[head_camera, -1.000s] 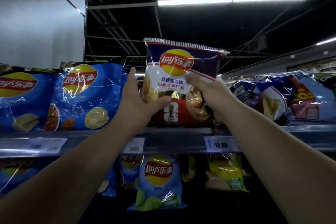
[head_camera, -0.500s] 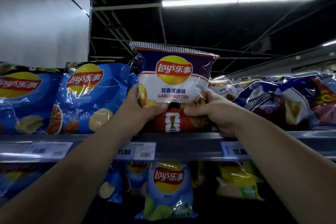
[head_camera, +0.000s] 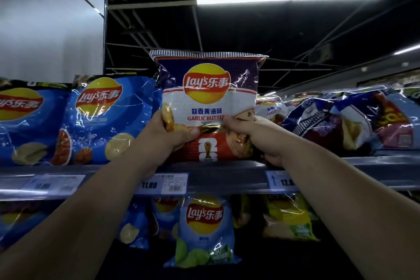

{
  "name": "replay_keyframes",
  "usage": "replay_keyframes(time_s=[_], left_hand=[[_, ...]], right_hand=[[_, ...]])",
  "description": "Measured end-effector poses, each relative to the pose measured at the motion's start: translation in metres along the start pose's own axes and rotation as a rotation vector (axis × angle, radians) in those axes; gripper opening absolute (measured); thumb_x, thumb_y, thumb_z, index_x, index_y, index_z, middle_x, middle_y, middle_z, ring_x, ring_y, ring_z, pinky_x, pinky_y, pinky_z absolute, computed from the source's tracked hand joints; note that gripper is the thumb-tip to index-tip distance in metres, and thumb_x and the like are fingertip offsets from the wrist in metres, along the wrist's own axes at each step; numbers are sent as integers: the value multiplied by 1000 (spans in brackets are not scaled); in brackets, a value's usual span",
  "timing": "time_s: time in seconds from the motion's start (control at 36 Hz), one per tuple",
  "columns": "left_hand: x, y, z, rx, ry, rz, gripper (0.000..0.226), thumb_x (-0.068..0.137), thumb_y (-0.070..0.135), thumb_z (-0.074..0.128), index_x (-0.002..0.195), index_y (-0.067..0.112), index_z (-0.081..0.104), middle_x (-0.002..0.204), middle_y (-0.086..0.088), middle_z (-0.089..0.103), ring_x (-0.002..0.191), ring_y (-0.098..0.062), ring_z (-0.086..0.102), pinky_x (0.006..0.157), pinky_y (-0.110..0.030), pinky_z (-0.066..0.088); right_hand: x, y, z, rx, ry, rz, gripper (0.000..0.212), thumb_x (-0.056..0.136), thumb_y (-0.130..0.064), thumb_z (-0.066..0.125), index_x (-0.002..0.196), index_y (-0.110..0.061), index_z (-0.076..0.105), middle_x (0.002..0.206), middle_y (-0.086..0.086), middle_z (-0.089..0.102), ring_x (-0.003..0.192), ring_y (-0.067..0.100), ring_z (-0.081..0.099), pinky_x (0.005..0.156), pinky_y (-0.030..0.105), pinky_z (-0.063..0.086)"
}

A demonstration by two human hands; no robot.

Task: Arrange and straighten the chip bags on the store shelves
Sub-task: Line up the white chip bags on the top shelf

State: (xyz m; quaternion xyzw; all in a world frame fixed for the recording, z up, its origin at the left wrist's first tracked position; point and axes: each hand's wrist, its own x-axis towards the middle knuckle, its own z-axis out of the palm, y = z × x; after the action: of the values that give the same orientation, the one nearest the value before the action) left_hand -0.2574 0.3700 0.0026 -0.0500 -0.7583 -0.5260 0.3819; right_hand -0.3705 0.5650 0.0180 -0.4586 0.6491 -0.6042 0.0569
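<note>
A garlic butter chip bag (head_camera: 208, 88), purple and white with a red lower band, stands upright at the front of the top shelf (head_camera: 227, 174). My left hand (head_camera: 166, 135) grips its lower left side, thumb across the front. My right hand (head_camera: 254, 135) pinches its lower right side. Two blue chip bags (head_camera: 102, 118) stand upright to its left. To its right, purple and blue bags (head_camera: 350, 120) lie slumped on their sides.
Price tags (head_camera: 163, 184) hang on the shelf's front rail. On the shelf below stand a blue-green bag (head_camera: 204, 232), blue bags (head_camera: 138, 223) and a yellow-green bag (head_camera: 291, 220). A white wall rises at the upper left; ceiling lights glow overhead.
The garlic butter bag was tilted and now stands straight and square to me. Both hands have slid lower on the bag and closed tighter on its sides.
</note>
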Motion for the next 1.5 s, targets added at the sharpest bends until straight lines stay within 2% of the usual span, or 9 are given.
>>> replay_keyframes(time_s=[0.17,0.31,0.56,0.69,0.78,0.92,1.06,1.22,1.5], left_hand=[[-4,2,8,78,67,42,80,64,40,82,132,36,41,112,13,65,100,-7,64,77,-26,50],[-12,0,12,226,166,96,58,87,35,73,129,41,33,100,25,53,86,8,53,65,-11,38],[-10,-3,9,294,185,64,61,82,54,71,135,35,47,114,15,62,104,-10,61,89,-35,51],[-12,-6,12,371,266,151,85,83,55,70,151,39,21,131,13,50,113,-11,53,87,-27,46],[-13,-11,10,387,288,237,111,70,70,72,153,48,1,155,8,33,136,-12,39,111,-43,37],[-25,-10,18,759,323,353,108,81,59,68,155,41,-9,166,-1,-6,151,-22,5,118,-44,18],[-27,-11,20,990,340,388,103,78,77,41,156,37,-14,165,-8,-21,152,-31,-17,122,-52,0],[-27,-9,22,1112,336,516,99,80,75,35,160,28,1,164,-21,-14,151,-38,-18,120,-60,-3],[-48,16,74,1108,316,875,88,80,52,57,156,17,31,163,-27,9,150,-47,1,120,-61,4]], right_hand=[[-3,-1,-4,21,39,42,14,89,-25,75,97,-14,72,87,3,79,81,18,77,89,40,56],[-6,3,1,-335,301,-14,53,75,-60,78,112,-25,62,102,-7,74,89,13,73,81,36,61],[-9,3,-4,-608,259,-17,59,84,-76,55,114,-26,60,107,-7,67,91,11,65,73,31,54],[-9,13,0,-573,251,-11,85,63,-92,52,125,-34,47,116,-9,60,101,16,63,90,43,56],[-4,11,8,-631,102,5,93,67,-90,49,140,-33,42,129,-6,60,112,17,59,103,43,49],[2,7,18,-651,-75,24,83,76,-87,46,145,-40,40,133,-11,58,117,14,57,109,39,43],[-11,8,14,-691,150,-42,78,73,-90,48,137,-45,41,120,-13,62,98,9,60,87,36,51],[-32,13,12,-739,449,-309,54,84,-65,60,130,-42,46,122,-14,62,110,12,60,92,44,54],[-85,13,-14,-800,509,-384,62,91,-41,68,147,-32,42,149,-11,45,135,13,42,111,37,40]])
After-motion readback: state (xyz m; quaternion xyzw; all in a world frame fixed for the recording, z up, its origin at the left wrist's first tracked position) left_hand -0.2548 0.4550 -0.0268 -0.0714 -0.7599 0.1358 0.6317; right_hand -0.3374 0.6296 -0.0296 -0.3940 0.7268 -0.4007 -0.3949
